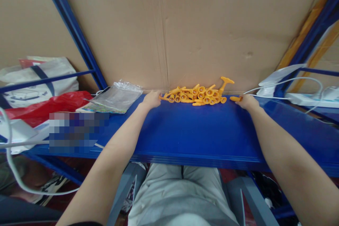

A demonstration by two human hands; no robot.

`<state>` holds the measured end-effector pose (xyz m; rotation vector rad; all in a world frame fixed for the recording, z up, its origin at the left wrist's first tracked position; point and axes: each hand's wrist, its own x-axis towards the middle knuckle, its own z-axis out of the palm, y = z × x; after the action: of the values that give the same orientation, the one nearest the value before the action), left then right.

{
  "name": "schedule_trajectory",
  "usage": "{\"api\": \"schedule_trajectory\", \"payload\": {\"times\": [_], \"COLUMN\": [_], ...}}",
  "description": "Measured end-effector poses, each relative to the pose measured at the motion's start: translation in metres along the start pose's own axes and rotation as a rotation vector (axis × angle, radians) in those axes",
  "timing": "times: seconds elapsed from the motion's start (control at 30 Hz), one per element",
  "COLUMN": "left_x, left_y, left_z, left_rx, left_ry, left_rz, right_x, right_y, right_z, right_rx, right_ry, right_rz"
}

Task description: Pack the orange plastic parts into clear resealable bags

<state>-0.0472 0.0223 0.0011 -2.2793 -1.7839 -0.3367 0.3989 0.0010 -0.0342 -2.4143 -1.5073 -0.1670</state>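
Observation:
A heap of yellow plastic T-handled pieces with round cup-like ends (200, 94) lies at the back of the blue shelf (196, 130), against the cardboard. One piece (225, 83) stands up from the heap's right side with its crossbar on top. At the heap's left end, my left hand (153, 99) is closed at the fingertips on a yellow piece, most of it hidden. My right hand (249, 102), to the right of the heap, grips another yellow piece (235, 99) whose end points left, apart from the others.
Left of my left arm lies a clear plastic bag (116, 95), with a red bag (58, 106) and a white cloth bag (53, 77) beyond. White cables and a power strip (312, 99) are at the right. Blue posts (76, 39) flank the cardboard wall (198, 31).

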Motion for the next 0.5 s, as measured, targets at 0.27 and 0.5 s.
{"api": "schedule_trajectory", "payload": {"times": [0.27,0.5], "left_x": [-0.007,-0.010], "left_y": [0.021,0.033], "left_z": [-0.005,-0.003], "left_rx": [-0.164,-0.164], "left_ry": [0.214,0.218], "left_rz": [0.039,0.090], "right_x": [-0.004,-0.021], "right_y": [-0.007,-0.044], "right_z": [-0.007,-0.034], "right_rx": [0.049,0.311], "right_ry": [0.112,0.328], "right_rz": [0.027,-0.092]}}
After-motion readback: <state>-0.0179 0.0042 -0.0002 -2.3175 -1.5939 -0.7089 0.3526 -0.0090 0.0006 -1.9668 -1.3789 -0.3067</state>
